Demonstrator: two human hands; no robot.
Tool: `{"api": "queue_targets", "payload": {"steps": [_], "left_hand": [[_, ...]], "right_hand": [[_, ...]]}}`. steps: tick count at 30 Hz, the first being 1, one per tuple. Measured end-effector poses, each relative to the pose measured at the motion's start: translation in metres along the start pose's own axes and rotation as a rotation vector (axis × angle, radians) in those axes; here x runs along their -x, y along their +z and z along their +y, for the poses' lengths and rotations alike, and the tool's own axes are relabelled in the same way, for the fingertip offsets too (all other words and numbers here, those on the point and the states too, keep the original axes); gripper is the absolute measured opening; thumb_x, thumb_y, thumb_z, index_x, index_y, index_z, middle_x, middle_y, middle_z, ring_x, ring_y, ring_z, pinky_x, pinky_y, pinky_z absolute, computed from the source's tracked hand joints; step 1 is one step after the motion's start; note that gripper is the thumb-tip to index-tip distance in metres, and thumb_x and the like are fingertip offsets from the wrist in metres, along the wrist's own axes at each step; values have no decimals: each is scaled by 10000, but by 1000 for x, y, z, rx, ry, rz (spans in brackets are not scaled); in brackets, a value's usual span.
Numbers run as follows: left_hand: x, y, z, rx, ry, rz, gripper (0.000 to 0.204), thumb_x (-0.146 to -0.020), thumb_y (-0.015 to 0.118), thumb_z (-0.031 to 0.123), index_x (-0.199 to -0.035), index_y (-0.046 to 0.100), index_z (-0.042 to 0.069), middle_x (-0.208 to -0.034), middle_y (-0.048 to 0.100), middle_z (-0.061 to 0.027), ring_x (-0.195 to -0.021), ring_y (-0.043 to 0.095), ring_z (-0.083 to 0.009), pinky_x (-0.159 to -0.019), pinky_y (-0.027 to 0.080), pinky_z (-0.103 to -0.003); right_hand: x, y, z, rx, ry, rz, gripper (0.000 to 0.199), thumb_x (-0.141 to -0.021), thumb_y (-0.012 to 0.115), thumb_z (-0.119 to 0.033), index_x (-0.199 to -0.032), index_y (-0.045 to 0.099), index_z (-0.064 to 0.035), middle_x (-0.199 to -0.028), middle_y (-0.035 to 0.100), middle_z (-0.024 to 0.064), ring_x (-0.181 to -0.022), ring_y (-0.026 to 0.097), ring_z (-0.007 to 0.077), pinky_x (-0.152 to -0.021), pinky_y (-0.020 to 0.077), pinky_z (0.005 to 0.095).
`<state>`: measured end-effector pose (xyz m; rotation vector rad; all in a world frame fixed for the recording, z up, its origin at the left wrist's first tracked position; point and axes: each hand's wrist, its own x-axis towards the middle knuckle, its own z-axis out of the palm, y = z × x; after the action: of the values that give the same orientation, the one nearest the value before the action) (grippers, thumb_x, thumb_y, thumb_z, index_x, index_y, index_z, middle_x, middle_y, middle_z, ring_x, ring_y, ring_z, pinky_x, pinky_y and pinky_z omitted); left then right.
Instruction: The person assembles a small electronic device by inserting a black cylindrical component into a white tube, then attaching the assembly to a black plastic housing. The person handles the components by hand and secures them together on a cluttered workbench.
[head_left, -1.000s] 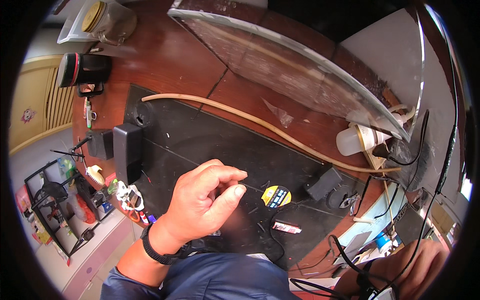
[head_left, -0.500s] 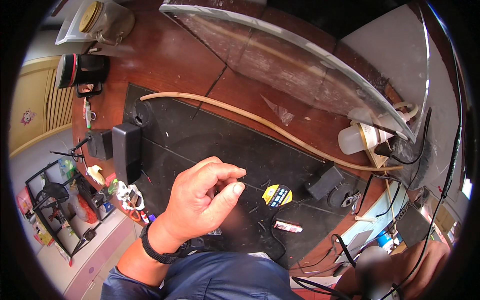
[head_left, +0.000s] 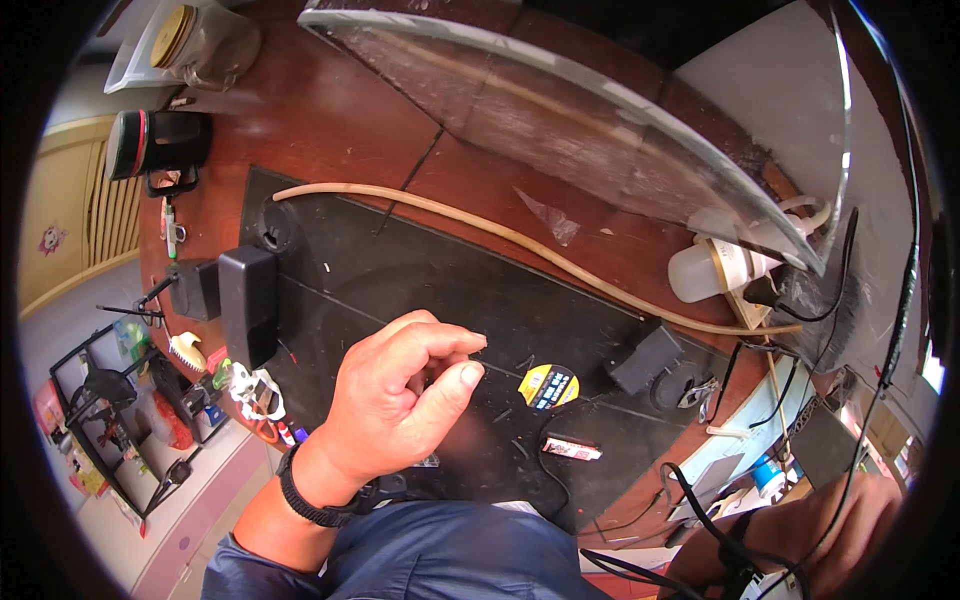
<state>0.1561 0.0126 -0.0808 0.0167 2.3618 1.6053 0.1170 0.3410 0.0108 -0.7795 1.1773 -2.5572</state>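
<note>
My left hand (head_left: pixel 405 390), with a black band on its wrist, hovers over the dark mat (head_left: pixel 440 285). Its fingers are curled and the thumb tip comes close to the index fingertip; anything held there is too small to make out. Right of it lie a yellow-and-black round label (head_left: pixel 548 386) and a small red-and-white pack (head_left: pixel 572 449). Low at the right edge, in shadow, is my right hand (head_left: pixel 845 520), its fingers bent and partly hidden. Black cables (head_left: pixel 690 500) and a small white piece (head_left: pixel 770 585) are near its wrist.
A tan curved rod (head_left: pixel 520 236) lies across the mat's far side. Beyond it stands a clear glass sheet (head_left: pixel 600 120). A white bulb (head_left: pixel 700 272) sits at right; black blocks (head_left: pixel 247 305), a dark mug (head_left: pixel 160 143) and a jar (head_left: pixel 215 50) stand left.
The view has shifted slightly, so tabletop things sit a little further left. The blurred grey round shape by my right wrist is gone; a white piece with cables shows there. My left hand keeps its pose.
</note>
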Motion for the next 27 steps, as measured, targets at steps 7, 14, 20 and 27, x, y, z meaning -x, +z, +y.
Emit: {"api": "queue_targets", "payload": {"steps": [7,14,20,27], "left_hand": [[4,0,9,12,24,9,177,-919,753,12,-1095,734,6,-854,645,-50,-631,542,-81,-559,423,-242],[-10,14,42,109,216,8,188,-921,755,16,-1105,719,5,-851,659,-78,-630,568,-107,-570,452,-249],[-13,12,49,129,217,-113,185,-921,744,35,-1104,736,8,-850,662,-69,-658,583,-117,-587,446,-250],[6,2,18,94,49,-127,207,-918,762,34,-1115,714,-9,-841,665,-114,-715,677,-227,-634,542,-331]], "right_hand": [[21,-24,-29,132,195,-13,208,-920,827,-168,-1106,771,-91,-901,653,77,-598,607,158,-473,398,298],[8,29,11,795,228,563,251,-794,874,-50,-709,642,-9,-643,513,17,-539,467,111,-478,307,290],[26,18,-27,586,195,492,118,-867,842,-70,-909,732,-79,-771,605,50,-534,521,118,-460,345,276],[10,-7,-39,-2,125,-38,238,-930,825,-102,-1142,832,-209,-888,674,32,-499,510,66,-426,302,228]]}}
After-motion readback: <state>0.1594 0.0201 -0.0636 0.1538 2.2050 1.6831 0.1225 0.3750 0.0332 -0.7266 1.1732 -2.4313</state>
